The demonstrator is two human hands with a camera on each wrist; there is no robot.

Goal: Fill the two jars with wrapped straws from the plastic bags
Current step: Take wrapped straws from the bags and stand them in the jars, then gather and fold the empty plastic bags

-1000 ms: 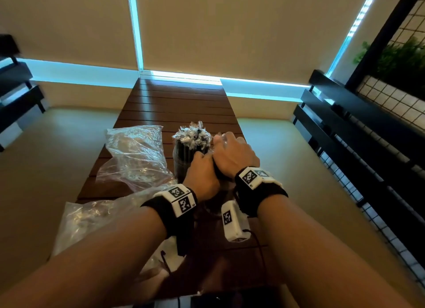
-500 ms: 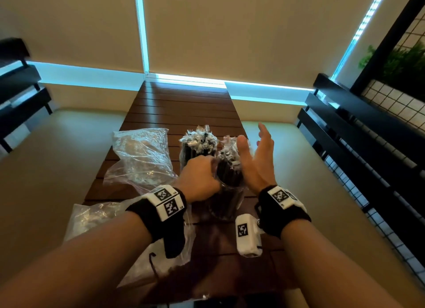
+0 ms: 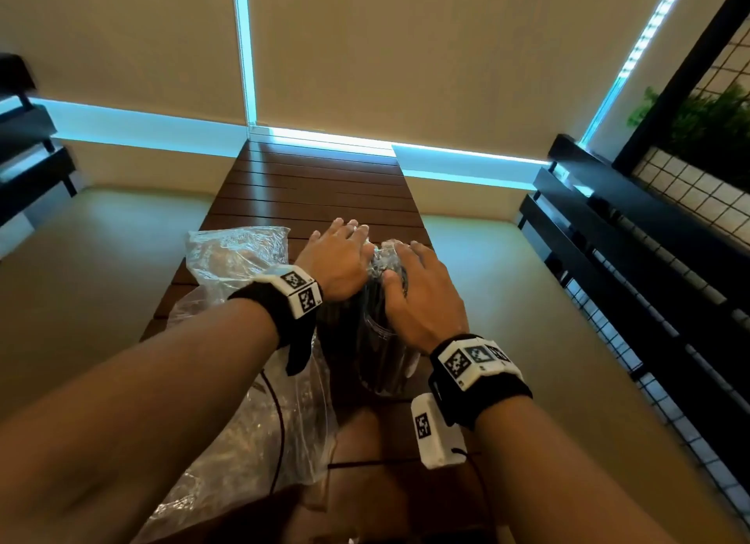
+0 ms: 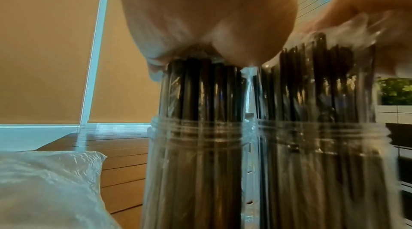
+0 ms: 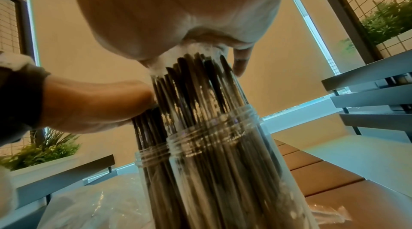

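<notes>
Two clear jars stand side by side on the wooden table (image 3: 324,186), both packed with dark wrapped straws. My left hand (image 3: 339,255) lies flat, palm down, on the straw tops of the left jar (image 4: 196,171). My right hand (image 3: 422,288) presses flat on the straw tops of the right jar (image 3: 385,357). In the wrist views the palms (image 4: 209,21) (image 5: 178,12) sit directly on the straws (image 5: 196,83). Fingers are spread, not curled round anything.
Two crumpled clear plastic bags lie left of the jars, one further back (image 3: 235,255) and one nearer me (image 3: 251,434). Dark benches (image 3: 633,227) and a wire grid with plants (image 3: 706,129) line the right side. A blind-covered window is ahead.
My left hand left the side of the jars and now lies flat on the left jar's straws. My right hand, raised and open half a second ago, came down onto the right jar's straws.
</notes>
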